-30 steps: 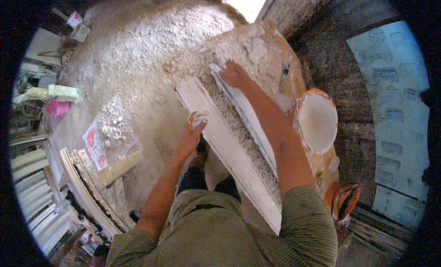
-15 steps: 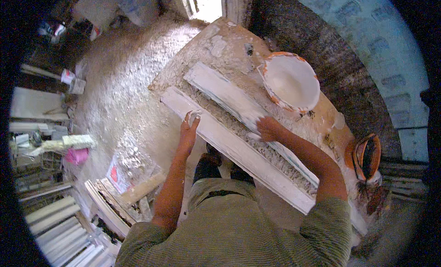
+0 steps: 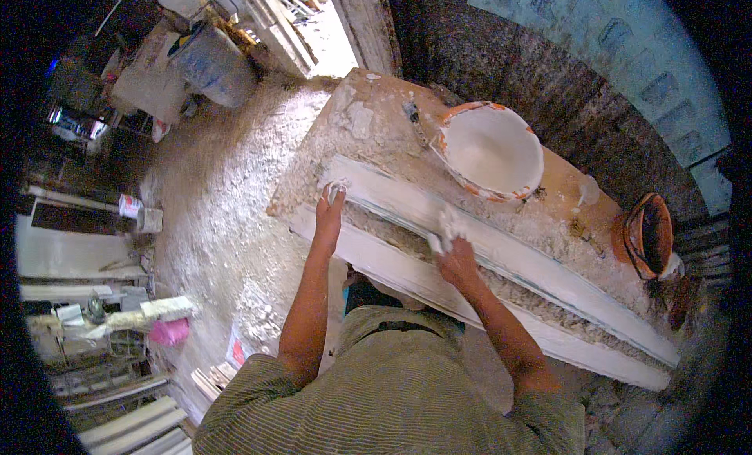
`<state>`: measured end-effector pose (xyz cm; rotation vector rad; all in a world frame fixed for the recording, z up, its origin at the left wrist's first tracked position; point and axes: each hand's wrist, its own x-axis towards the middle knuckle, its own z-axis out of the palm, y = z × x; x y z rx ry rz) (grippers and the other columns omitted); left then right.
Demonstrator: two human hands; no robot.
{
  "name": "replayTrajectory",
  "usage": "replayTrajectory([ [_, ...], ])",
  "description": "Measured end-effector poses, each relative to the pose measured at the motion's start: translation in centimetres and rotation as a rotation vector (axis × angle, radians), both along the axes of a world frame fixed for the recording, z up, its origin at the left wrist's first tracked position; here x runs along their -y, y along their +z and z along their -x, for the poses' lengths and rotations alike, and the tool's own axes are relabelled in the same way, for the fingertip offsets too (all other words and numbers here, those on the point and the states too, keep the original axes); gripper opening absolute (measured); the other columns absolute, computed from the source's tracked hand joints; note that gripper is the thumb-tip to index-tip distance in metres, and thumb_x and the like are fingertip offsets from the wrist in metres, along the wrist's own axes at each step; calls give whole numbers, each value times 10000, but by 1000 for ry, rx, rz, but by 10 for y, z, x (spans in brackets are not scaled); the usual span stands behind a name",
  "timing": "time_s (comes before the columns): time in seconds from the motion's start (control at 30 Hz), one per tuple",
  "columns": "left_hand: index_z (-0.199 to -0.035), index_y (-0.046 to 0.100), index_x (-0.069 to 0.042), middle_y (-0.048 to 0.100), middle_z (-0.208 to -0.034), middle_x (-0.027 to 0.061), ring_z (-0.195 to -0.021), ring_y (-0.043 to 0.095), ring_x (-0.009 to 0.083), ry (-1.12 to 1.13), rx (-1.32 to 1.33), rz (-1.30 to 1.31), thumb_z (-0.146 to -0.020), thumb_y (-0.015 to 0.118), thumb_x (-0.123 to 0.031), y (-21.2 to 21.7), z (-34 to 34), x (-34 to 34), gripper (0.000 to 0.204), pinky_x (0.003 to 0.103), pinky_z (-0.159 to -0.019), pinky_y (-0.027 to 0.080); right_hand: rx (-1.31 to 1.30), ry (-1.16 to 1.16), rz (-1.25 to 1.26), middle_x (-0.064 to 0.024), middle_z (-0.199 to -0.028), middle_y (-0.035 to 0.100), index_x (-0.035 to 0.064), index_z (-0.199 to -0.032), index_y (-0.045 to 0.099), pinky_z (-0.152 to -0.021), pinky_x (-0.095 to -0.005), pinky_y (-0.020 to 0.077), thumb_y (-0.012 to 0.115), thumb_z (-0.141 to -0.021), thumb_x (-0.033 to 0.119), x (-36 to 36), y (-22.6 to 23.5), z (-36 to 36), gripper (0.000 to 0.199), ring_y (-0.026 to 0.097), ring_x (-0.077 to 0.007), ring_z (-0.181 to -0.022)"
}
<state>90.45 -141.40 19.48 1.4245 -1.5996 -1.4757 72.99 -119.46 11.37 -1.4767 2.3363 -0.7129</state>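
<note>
Two long white plaster moulding strips lie side by side on a worktable. My left hand (image 3: 332,207) reaches over the near strip (image 3: 399,267) to the left end of the far strip (image 3: 392,189). Its fingers are slightly bent and apart, with white plaster on the tips, touching or just above the far strip's edge. My right hand (image 3: 456,255) is at the middle of the far strip, fingers stretched out and coated in wet white plaster, partly blurred. A rough grey gap runs between the strips.
A white bucket (image 3: 491,152) with an orange-smeared rim stands behind the strips, a whitish mix inside. An orange-brown container (image 3: 648,234) sits at the table's right. The table (image 3: 376,102) is crusted with plaster. A blue barrel (image 3: 213,66) stands far left, near a bright doorway.
My left hand has moved from the near strip to the far strip's left end. My right hand's fingers have stretched out over the far strip. The whole view has turned and shifted.
</note>
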Motion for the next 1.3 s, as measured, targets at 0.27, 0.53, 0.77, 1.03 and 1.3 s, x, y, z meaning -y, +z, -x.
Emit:
replayTrajectory([
  [0.27,-1344,402,-14,511,-1267,145,-1174,463,234,-122,-40,16,-912,541,-303,-17,-44,144,538,329,-1006,331,20,57,-289,-294,-1236,503,-56,-1061,620,-922,-554,405,454,-900,378,253,1,-109,492,484,-477,-1105],
  [0.53,-1325,399,6,450,-1310,204,-1248,404,302,-736,257,165,-927,509,-316,-34,-48,186,525,357,-1044,296,193,-540,-369,-283,-1039,611,-28,-928,675,-899,-550,412,398,-910,390,274,16,-110,501,542,-470,-1005],
  [0.77,-1257,485,-3,361,-1357,274,-1312,282,392,-1261,299,702,-923,479,-392,-67,-4,176,513,456,-1084,246,-90,-758,-384,-233,-904,653,21,-899,687,-883,-560,419,369,-923,373,173,-17,-61,475,562,-445,-989],
  [1.03,-808,694,-43,341,-1433,132,-1346,248,367,-1873,508,1188,-938,388,-446,-68,44,149,523,494,-1046,313,12,-1007,-515,-289,-1062,591,-5,-959,666,-886,-578,419,393,-916,412,26,-43,12,501,533,-459,-1046],
  [1.3,-898,719,-112,326,-1455,92,-1349,238,376,-2166,589,1225,-911,372,-546,-73,112,94,556,522,-1026,330,-18,-925,-392,-268,-1048,579,-44,-915,659,-823,-521,469,477,-872,411,56,-35,-4,492,562,-407,-988],
])
